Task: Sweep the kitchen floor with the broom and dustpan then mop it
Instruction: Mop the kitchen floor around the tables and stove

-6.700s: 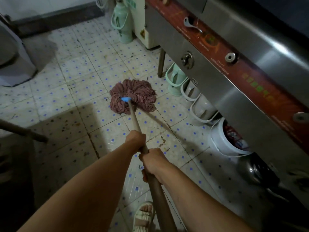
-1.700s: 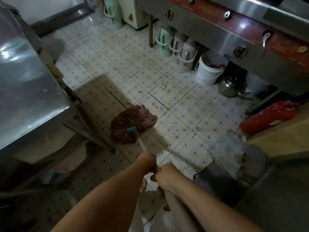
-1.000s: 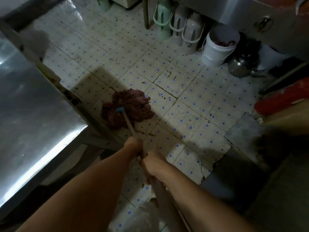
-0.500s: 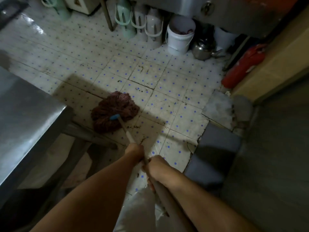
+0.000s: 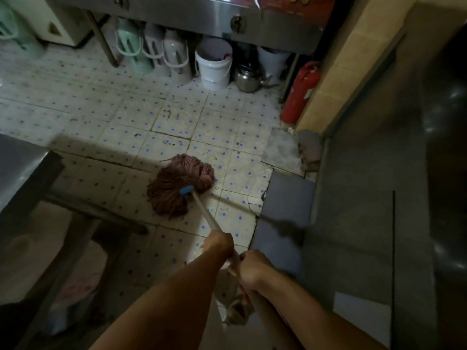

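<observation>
My left hand (image 5: 219,245) and right hand (image 5: 252,267) both wrap their fingers around the mop handle (image 5: 206,214), left hand lower. The handle slants up-left from me; the mop head (image 5: 180,185) lies spread on the dotted floor tiles (image 5: 177,122), near the grey step (image 5: 288,190).

Dim scene; light pools on the blue-dotted tiled floor (image 5: 177,117), foreground and right side in deep shadow, top-left corner blurred, edges bowed.

Mop head (image 5: 182,185) swept right, away from steel table (image 5: 24,170), toward cracked tile edge.
</observation>
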A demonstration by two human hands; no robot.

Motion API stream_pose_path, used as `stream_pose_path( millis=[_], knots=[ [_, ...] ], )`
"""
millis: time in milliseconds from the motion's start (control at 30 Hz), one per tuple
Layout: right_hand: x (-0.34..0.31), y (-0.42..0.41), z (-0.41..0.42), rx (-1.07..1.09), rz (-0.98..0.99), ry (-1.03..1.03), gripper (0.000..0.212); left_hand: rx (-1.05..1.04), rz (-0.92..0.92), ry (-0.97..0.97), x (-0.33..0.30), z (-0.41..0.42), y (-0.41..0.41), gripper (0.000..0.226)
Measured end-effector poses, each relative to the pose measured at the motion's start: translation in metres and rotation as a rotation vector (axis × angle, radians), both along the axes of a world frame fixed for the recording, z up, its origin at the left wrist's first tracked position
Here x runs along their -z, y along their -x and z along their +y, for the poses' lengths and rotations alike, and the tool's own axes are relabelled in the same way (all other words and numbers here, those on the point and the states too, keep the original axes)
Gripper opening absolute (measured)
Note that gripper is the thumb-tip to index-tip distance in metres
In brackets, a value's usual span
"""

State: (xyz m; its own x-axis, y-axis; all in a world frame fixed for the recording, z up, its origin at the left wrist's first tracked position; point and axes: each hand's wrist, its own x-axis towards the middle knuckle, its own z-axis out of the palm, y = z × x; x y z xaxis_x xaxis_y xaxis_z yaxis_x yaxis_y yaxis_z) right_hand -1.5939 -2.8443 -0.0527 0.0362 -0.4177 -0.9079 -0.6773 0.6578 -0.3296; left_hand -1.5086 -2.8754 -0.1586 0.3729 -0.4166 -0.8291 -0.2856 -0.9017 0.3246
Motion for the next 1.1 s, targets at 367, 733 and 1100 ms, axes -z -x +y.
stream_pose_path(
  millis=[367, 733, 1100],
  knots=[
    [0.012, -0.019, -0.026, 0.005, -0.029, 0.0, 0.018, -0.031, -0.003, 0.052, 0.006, -0.028, -0.021, 0.033],
    [0.031, -0.135, -0.075, -0.134, -0.228, -0.064, 0.025, -0.136, -0.178, -0.014, 0.015, -0.061, -0.155, 0.042],
    [0.032, -0.153, -0.142, -0.165, -0.195, 0.027, 0.038, -0.206, -0.166, -0.047, 0.029, -0.126, -0.177, 0.045]
  ],
)
